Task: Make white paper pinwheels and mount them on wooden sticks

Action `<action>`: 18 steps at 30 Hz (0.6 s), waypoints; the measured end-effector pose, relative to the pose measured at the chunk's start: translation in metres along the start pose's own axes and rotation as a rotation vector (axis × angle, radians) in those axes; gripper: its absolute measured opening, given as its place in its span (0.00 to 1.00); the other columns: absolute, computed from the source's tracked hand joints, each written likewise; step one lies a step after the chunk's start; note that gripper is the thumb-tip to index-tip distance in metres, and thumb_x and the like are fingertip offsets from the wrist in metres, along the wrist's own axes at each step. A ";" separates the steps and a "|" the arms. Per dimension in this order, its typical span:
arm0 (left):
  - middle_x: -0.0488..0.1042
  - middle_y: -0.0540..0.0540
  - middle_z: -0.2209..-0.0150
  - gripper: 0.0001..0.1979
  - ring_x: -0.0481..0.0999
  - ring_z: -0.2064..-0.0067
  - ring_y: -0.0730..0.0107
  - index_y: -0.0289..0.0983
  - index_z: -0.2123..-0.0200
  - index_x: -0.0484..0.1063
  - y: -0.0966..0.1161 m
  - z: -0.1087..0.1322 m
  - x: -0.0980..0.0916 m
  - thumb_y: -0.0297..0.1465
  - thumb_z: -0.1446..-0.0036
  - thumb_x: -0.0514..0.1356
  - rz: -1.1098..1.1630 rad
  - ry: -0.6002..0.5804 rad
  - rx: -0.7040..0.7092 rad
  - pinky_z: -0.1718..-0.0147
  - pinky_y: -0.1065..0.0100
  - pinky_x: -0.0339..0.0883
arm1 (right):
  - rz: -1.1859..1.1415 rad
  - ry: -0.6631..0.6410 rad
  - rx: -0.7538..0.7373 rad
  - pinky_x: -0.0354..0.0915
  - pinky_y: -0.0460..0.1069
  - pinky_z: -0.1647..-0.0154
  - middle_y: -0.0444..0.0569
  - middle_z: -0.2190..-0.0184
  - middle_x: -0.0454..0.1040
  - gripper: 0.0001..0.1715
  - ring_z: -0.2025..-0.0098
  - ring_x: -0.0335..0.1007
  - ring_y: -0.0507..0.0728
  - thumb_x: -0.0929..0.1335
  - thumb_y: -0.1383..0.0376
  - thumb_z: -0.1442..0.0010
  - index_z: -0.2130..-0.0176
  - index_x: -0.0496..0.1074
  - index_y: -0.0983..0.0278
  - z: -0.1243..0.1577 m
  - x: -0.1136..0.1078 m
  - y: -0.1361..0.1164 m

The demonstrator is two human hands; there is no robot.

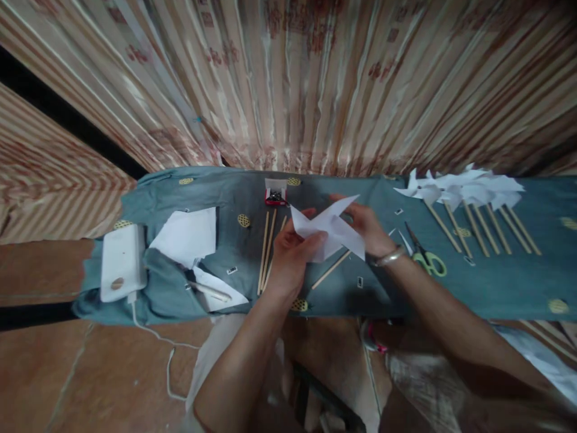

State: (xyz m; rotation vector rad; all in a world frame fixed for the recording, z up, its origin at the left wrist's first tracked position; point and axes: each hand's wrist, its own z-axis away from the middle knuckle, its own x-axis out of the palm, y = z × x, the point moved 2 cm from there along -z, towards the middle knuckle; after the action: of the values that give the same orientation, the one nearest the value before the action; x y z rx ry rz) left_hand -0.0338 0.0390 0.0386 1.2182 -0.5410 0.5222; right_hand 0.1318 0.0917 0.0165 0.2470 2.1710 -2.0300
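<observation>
A folded white paper pinwheel (332, 226) is held above the cloth, its pointed blades spread out. My left hand (291, 252) grips it from the left, thumb on its front and the other fingers partly hidden behind. My right hand (366, 227) is at its right side, with fingertips behind the upper right blade, partly out of sight. Below the pinwheel a single wooden stick (330, 270) lies slanted on the cloth. Just left of my left hand are several loose sticks (265, 252). A small open red box (275, 196) of dark pins sits behind them.
Pinwheels on sticks (473, 187) lie overlapped at the right, near green-handled scissors (426, 255) with open blades. At the left are white paper sheets (192, 236), a cutter-like tool (211, 292) on a paper piece and a white device (121, 261) with a cable. A curtain (288, 90) hangs behind.
</observation>
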 end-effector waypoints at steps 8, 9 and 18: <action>0.79 0.52 0.72 0.24 0.76 0.71 0.73 0.36 0.61 0.76 -0.025 -0.002 0.008 0.28 0.67 0.74 -0.129 0.048 -0.030 0.66 0.69 0.69 | 0.349 -0.030 0.010 0.48 0.67 0.30 0.50 0.37 0.67 0.08 0.30 0.53 0.67 0.72 0.55 0.44 0.70 0.78 0.56 0.112 -0.074 0.044; 0.79 0.52 0.72 0.24 0.76 0.71 0.72 0.36 0.62 0.76 -0.029 -0.002 0.009 0.28 0.68 0.74 -0.146 0.048 -0.036 0.66 0.69 0.69 | 0.380 -0.036 -0.001 0.47 0.68 0.30 0.50 0.36 0.66 0.07 0.29 0.52 0.68 0.71 0.57 0.44 0.70 0.78 0.56 0.115 -0.077 0.048; 0.79 0.51 0.71 0.22 0.76 0.71 0.73 0.36 0.63 0.76 -0.049 -0.005 0.012 0.29 0.67 0.74 -0.253 0.035 -0.030 0.67 0.70 0.69 | 0.602 0.081 -0.095 0.56 0.65 0.33 0.54 0.41 0.71 0.08 0.34 0.61 0.66 0.69 0.61 0.41 0.62 0.79 0.57 0.125 -0.096 0.044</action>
State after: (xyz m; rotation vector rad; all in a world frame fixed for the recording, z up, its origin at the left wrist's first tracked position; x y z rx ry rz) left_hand 0.0071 0.0323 0.0095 1.2257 -0.3575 0.3191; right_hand 0.2358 -0.0312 -0.0128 0.8622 1.9106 -1.5938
